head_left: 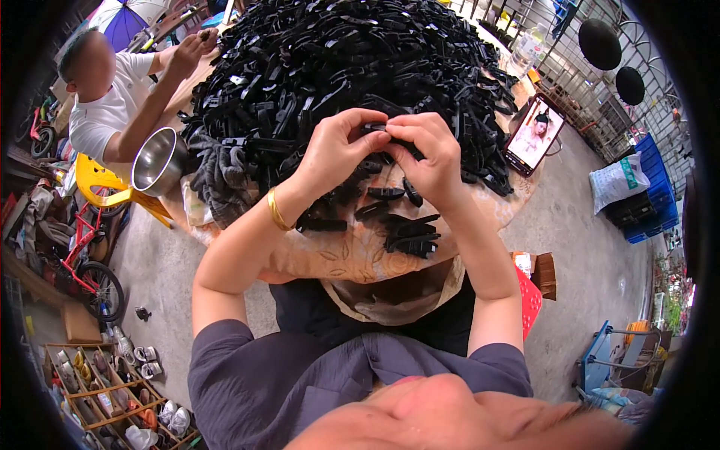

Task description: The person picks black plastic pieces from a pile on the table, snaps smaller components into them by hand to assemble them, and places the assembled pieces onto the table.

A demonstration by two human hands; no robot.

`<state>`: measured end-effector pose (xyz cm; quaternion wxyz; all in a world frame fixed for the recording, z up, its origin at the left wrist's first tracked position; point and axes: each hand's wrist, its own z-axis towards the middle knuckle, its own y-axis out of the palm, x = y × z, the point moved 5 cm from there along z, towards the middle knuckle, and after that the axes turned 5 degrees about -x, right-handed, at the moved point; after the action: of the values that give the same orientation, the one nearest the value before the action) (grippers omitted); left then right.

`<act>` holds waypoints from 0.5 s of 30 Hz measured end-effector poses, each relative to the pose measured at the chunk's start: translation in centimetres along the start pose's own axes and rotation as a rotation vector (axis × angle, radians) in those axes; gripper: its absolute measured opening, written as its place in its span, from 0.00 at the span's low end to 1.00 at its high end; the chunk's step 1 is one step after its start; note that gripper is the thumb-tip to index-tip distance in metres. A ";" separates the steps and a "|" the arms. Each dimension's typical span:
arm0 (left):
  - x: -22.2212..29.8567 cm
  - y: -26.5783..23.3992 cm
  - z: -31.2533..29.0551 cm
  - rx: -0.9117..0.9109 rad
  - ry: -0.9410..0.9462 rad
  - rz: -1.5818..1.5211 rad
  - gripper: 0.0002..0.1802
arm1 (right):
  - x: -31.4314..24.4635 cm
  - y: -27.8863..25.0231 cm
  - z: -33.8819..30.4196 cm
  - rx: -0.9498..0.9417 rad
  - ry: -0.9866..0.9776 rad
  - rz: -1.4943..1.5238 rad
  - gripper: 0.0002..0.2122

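Observation:
My left hand (337, 154) and my right hand (431, 157) meet over the near side of a table, fingertips pinched together. Between them is a small black plastic piece (376, 128), mostly covered by the fingers, so its exact kind is not clear. Just beyond rises a big heap of similar black plastic pieces (300, 67), narrow and glossy. A small group of loose black pieces (412, 235) lies below my hands on the patterned orange tablecloth (337, 259). A few more lie between my wrists.
Left of the heap are dark grey knitted gloves (217, 171) and a steel bowl (159, 162) by a yellow chair (94, 180). A person (112, 97) sits at the far left, hands raised. A lit phone (534, 135) leans at the table's right edge. An open bag (390, 304) hangs by my lap.

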<state>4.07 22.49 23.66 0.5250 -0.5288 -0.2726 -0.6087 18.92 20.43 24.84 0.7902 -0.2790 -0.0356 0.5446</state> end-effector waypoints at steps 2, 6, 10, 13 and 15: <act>0.2 -0.2 0.0 -0.025 -0.009 0.021 0.15 | 0.4 -0.3 0.1 -0.021 0.072 0.046 0.16; 1.0 -0.5 -0.4 -0.036 -0.007 0.088 0.15 | 2.9 0.4 -1.0 -0.271 0.670 0.631 0.15; 2.0 -0.4 -0.7 -0.031 0.043 0.094 0.14 | 2.6 0.1 -1.0 -0.233 0.620 0.660 0.14; 2.5 -0.2 -0.9 -0.064 0.102 0.207 0.14 | 2.5 -0.3 -0.9 -0.211 0.541 0.533 0.11; 2.3 -0.2 -0.9 -0.039 0.159 0.155 0.11 | 3.0 -0.2 -1.2 -0.276 0.643 0.619 0.09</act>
<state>3.84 20.89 25.60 0.5801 -0.5083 -0.1765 -0.6115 20.73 22.50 23.22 0.5171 -0.5337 0.2238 0.6306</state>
